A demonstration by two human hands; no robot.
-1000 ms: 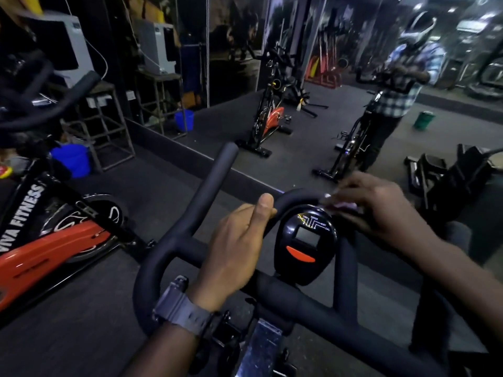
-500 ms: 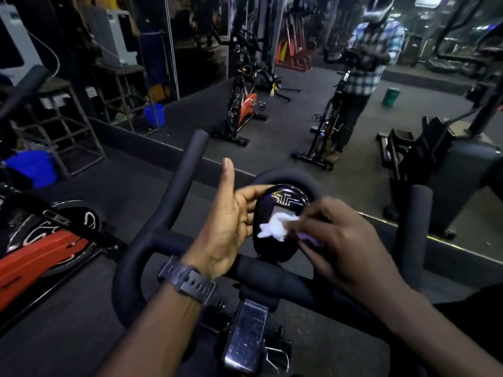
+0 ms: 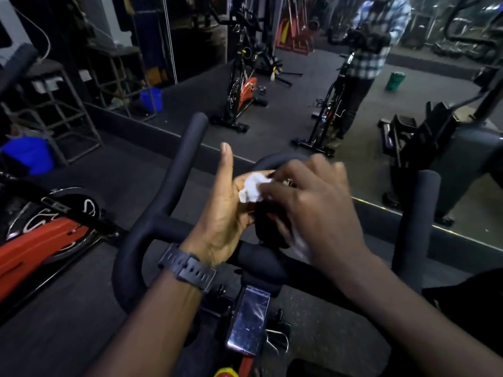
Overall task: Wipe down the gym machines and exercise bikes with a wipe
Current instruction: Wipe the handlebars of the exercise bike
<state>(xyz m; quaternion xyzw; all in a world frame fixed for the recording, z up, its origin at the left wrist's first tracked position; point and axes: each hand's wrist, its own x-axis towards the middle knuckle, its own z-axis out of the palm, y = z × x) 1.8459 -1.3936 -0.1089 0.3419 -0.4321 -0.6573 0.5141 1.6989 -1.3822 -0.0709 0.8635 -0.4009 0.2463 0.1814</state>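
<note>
While right hand point(image 3: 307, 202) pinches white wipe point(image 3: 251, 187) over console point(image 3: 268, 227), mostly hidden; left hand point(image 3: 223, 213) cups console side, thumb up, fingers concealed; motion blur.

Your handlebar point(image 3: 141, 240) looked matt black, foam-like, smooth. The wipe point(image 3: 251, 187) was white, crumpled, paper or thin cloth; hard to tell which. Your watch strap point(image 3: 187, 269) was matt rubbery plastic. The stem plate point(image 3: 249, 322) was glossy, scratched metal. The floor point(image 3: 68, 322) looked dark, speckled, rough rubber.
</note>
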